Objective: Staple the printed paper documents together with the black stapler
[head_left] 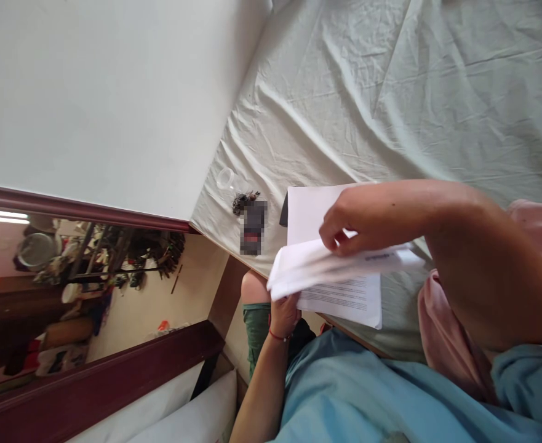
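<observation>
A stack of printed paper (pixel 339 301) lies at the bed's edge, with lines of small text on its lower page. My left hand (pixel 285 315), a red string round its wrist, grips the near left corner of the stack; the paper hides most of its fingers. Over the stack, my right hand (pixel 356 218) has its fingers curled and pinches a raised sheet (pixel 307 264), which bends and is smeared by motion. A blank white sheet (pixel 310 212) shows flat behind it. From under its left edge pokes a dark object (pixel 284 210), mostly covered.
A pale wrinkled bedsheet (pixel 437 123) spreads to the right and back. Left of the papers lie a blurred-out dark item (pixel 253 227), a dark tangled bunch (pixel 243 202) and a clear plastic cup (pixel 227 178). A white wall (pixel 104 104) and a doorway with a dark red frame (pixel 160 223) stand left.
</observation>
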`<action>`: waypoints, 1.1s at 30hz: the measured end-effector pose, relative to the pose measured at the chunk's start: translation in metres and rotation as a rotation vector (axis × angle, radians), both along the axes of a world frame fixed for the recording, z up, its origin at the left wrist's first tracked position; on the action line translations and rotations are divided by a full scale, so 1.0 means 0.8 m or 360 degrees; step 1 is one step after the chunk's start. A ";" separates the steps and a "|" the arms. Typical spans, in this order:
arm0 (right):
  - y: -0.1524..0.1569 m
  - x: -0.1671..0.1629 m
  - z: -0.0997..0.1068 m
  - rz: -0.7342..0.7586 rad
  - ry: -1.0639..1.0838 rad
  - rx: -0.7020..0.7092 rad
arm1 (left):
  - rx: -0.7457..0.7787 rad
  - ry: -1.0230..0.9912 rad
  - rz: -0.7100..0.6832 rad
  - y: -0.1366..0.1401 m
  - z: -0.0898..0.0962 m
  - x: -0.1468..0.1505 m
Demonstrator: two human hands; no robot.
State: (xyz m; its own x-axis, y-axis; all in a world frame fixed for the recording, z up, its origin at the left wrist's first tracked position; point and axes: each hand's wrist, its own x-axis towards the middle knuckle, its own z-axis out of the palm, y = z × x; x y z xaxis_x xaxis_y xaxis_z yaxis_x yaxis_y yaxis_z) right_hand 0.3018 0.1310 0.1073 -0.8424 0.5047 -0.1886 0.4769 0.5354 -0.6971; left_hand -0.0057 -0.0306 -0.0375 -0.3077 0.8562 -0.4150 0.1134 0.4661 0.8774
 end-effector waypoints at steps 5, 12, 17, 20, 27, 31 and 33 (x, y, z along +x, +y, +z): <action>0.013 0.001 -0.001 -0.0981 -0.0127 0.0432 | 0.0067 -0.0044 -0.0043 0.003 0.004 0.012; 0.025 0.002 -0.018 -0.1213 0.0027 0.0381 | 0.0114 -0.0114 -0.0010 0.004 0.000 0.010; 0.054 -0.006 -0.081 -0.1230 0.0020 0.0368 | -0.0004 -0.0098 0.0005 0.000 -0.003 0.005; 0.067 -0.007 -0.108 -0.1226 -0.0116 0.0385 | -0.0008 -0.0117 0.0037 0.000 -0.003 0.007; 0.070 -0.004 -0.111 -0.1257 -0.0239 0.0169 | 0.0030 -0.0140 0.0028 0.002 0.001 0.012; 0.069 -0.003 -0.105 -0.1301 -0.0216 0.0104 | 0.0025 -0.0127 0.0011 0.001 0.001 0.010; 0.068 -0.004 -0.102 -0.1298 -0.0184 0.0087 | 0.0012 -0.0115 -0.0001 0.001 0.001 0.010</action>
